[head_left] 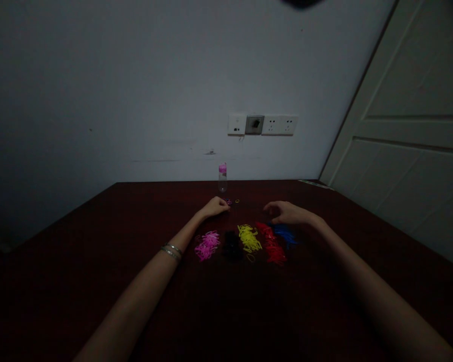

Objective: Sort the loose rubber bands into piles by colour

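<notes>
Small rubber bands lie sorted by colour on the dark red table: a pink pile [207,245], a black pile [232,245], a yellow pile [249,238], a red pile [272,245] and a blue pile [285,235]. My left hand [215,206] rests beyond the pink pile with its fingers closed; what they may hold is hidden. Just right of its fingertips are a few pink bands [229,202] and a single yellowish band [237,201]. Over the far end of the red and blue piles, my right hand [285,212] has curved fingers held apart, with nothing visible in them.
A clear bottle with a pink top [222,178] stands upright at the table's back, near the wall. Wall sockets [279,125] sit above the table [173,311]. A pale panelled door [407,125] borders the right side. The light is dim.
</notes>
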`<state>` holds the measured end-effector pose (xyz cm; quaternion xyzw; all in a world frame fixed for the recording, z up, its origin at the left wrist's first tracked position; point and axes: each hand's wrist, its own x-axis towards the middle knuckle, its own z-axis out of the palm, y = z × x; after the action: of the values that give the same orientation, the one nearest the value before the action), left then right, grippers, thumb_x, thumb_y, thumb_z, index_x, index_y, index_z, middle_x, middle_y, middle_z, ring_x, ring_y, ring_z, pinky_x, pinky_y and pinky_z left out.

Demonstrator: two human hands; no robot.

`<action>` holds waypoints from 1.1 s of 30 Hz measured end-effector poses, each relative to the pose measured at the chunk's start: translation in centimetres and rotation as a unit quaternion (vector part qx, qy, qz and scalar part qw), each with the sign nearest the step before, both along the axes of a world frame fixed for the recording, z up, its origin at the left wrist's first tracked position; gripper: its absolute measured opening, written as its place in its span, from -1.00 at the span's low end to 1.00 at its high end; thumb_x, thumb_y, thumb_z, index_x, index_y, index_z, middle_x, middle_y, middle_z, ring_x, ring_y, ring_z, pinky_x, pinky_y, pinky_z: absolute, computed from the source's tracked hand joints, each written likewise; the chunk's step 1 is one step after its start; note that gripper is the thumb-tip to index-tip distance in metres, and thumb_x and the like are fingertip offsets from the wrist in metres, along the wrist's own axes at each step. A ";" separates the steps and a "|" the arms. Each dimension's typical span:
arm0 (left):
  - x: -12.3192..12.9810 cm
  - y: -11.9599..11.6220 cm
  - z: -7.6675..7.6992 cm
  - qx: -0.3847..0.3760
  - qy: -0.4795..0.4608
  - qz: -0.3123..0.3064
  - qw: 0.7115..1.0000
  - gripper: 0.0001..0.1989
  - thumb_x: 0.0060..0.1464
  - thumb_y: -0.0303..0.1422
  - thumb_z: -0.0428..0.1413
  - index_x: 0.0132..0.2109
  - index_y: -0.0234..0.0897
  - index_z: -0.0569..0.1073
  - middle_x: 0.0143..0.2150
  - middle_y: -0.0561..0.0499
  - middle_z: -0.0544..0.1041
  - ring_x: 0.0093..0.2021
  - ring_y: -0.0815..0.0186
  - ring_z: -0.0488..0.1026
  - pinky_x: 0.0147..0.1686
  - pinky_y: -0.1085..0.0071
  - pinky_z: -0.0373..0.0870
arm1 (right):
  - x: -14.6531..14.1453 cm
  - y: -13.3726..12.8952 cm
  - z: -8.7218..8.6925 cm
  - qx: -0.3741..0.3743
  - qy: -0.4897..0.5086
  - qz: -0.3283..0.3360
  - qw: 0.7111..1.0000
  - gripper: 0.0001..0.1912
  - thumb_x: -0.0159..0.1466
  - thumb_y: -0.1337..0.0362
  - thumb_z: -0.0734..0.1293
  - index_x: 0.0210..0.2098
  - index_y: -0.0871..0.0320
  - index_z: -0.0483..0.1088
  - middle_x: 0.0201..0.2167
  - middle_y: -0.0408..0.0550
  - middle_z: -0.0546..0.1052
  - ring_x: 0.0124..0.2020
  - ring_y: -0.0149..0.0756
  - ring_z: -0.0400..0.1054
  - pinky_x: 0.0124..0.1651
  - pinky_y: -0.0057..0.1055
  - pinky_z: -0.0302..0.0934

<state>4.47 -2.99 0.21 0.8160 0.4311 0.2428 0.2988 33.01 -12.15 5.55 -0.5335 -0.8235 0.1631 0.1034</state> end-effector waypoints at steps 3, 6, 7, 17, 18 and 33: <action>-0.1 0.2 -0.4 -0.010 -0.029 0.026 0.999 -0.70 -0.12 -0.24 0.05 -0.43 -0.43 0.53 -0.58 0.08 0.39 -0.54 0.45 0.21 -0.50 0.52 0.10 | 0.6 0.2 -0.2 -0.016 0.000 0.023 1.000 -0.67 -0.01 0.28 0.31 -0.23 0.17 0.47 -0.21 -0.01 0.50 -0.20 -0.22 0.36 -0.14 -0.38 0.21; -0.2 0.1 -0.5 -0.026 -0.051 0.051 0.997 -0.73 -0.12 -0.27 0.06 -0.43 -0.42 0.53 -0.61 0.10 0.36 -0.56 0.47 0.17 -0.54 0.53 0.07 | 0.7 0.4 -0.7 -0.028 0.016 0.049 0.998 -0.76 0.01 0.28 0.28 -0.33 0.14 0.51 -0.27 -0.06 0.52 -0.20 -0.24 0.36 -0.11 -0.39 0.20; -0.2 0.1 -0.4 -0.030 -0.054 0.057 0.996 -0.74 -0.12 -0.28 0.06 -0.43 -0.42 0.53 -0.62 0.10 0.34 -0.57 0.48 0.15 -0.55 0.54 0.05 | 0.7 0.4 -0.9 -0.030 0.023 0.057 0.998 -0.76 0.01 0.29 0.28 -0.33 0.13 0.51 -0.28 -0.06 0.53 -0.20 -0.25 0.37 -0.11 -0.39 0.20; -0.2 -0.8 0.0 -0.042 -0.051 0.062 0.996 -0.76 -0.08 -0.30 0.05 -0.42 -0.41 0.52 -0.65 0.13 0.28 -0.60 0.50 0.09 -0.58 0.54 0.01 | 0.4 0.5 -1.4 -0.042 0.032 0.060 0.997 -0.80 0.01 0.35 0.30 -0.38 0.14 0.53 -0.32 -0.05 0.52 -0.18 -0.22 0.35 -0.05 -0.34 0.18; -0.2 -0.8 0.0 -0.040 -0.053 0.061 0.996 -0.76 -0.08 -0.30 0.05 -0.43 -0.41 0.52 -0.65 0.14 0.28 -0.60 0.50 0.09 -0.58 0.54 0.01 | 0.6 0.5 -1.4 -0.041 0.031 0.061 0.997 -0.80 0.02 0.35 0.30 -0.38 0.14 0.53 -0.33 -0.06 0.52 -0.18 -0.22 0.35 -0.05 -0.35 0.18; -1.4 0.3 0.3 0.015 -0.116 0.177 0.977 -0.72 -0.05 -0.28 0.05 -0.29 -0.40 0.52 -0.51 0.04 0.41 -0.54 0.47 0.26 -0.49 0.53 0.19 | 2.5 1.3 -2.0 0.018 0.137 -0.028 0.990 -0.72 0.09 0.18 0.25 -0.32 0.20 0.49 -0.29 -0.02 0.54 -0.25 -0.23 0.38 -0.14 -0.35 0.23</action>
<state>3.11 -2.65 0.55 0.6974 0.5276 0.3909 0.2871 35.47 -10.81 3.59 -0.5274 -0.7888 0.2168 0.2292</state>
